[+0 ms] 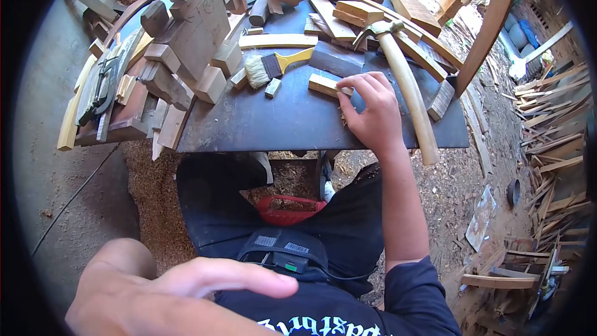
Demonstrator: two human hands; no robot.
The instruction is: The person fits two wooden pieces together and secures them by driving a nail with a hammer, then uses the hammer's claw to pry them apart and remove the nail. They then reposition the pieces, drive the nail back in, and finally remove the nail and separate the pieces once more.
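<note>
Reached toward one o'clock over the dark tabletop [249, 126] with the right hand [376, 109], thumb and forefinger curled to a narrow opening at the right end of the small wood block [323, 83]; could not tell whether gripped or merely touched. Had the brush [266, 68] at ten o'clock from the block, the dark slab [336, 58] at twelve, the hammer [407, 87] at three. Held the left hand [168, 292] near at seven, one digit extended, remaining fingers and any grip impossible to tell. Needed light, opposed pressure on the block's long sides, wrist clear of the hammer handle.
</note>
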